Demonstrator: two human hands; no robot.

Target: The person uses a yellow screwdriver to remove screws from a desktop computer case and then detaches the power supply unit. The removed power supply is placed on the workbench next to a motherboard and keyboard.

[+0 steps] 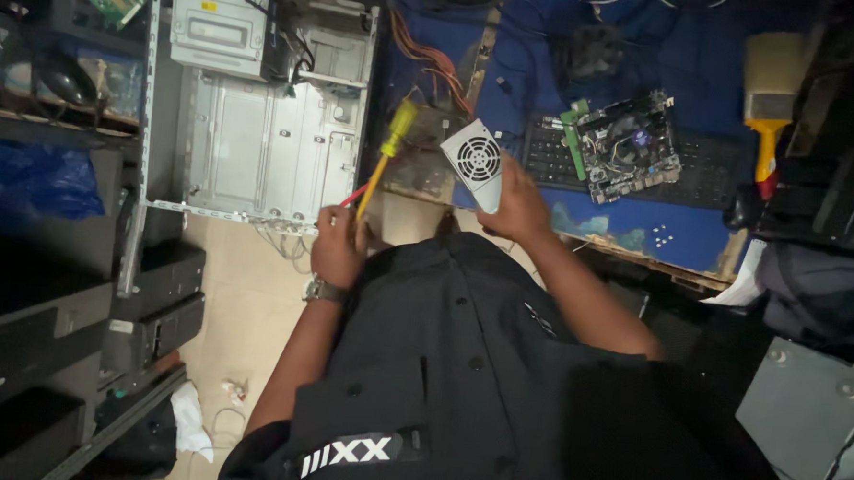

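**Power Supply Unit Held Clear of the Open Case**

The left hand (338,246) is clenched around a yellow-handled screwdriver (387,154), its handle pointing up and away, with a thin red item, too small to identify, pinched alongside. The right hand (517,204) grasps a small silver power supply unit (478,163) by its lower end, fan grille facing the camera. The unit is held in the air, just right of the open computer case (260,117), which lies on its side with its bay exposed.

Judged step: the unit is out of the case and being handled or inspected. Any further move calls for a steady grip and care with the orange cable bundle (433,63) behind the unit.

Surroundings: a blue-covered counter (639,230) carries a circuit board (631,143) resting on a black keyboard (550,159), with a paintbrush (769,92) at the far right. Stacked dark cases (60,282) crowd the left side.
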